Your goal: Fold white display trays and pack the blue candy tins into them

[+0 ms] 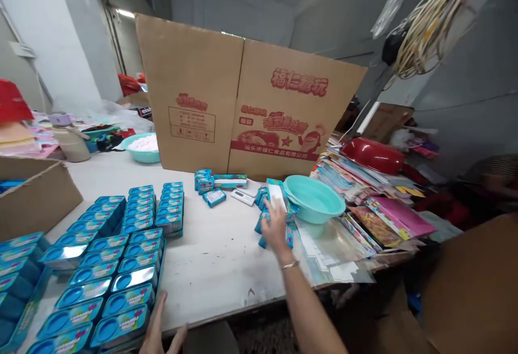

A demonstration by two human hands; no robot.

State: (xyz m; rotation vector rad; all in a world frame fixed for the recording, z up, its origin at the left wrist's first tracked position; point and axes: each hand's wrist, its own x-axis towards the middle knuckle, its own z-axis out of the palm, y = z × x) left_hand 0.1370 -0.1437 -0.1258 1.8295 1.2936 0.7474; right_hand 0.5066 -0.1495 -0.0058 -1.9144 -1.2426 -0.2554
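My right hand (275, 231) reaches over a small pile of blue packs (263, 223) with its fingers stretched out and apart. Its blurred fingertips overlap a blue box with a white face (277, 188); whether they touch it I cannot tell. Low in the view, my left hand (158, 329) has thumb and fingers spread, holding nothing. It is beside the front corner of a block of blue boxes with clear-looking tops (121, 324), set in rows. More such rows (140, 205) stand behind and to the left.
A large cardboard sheet (198, 95) stands upright at the back. A turquoise basin (315, 197) stands right of the pile, near stacked printed papers (364, 181) and a red basin (372, 154). A small white device (243, 197) and loose blue boxes (214, 197) lie mid-table. An open carton (40, 197) is left.
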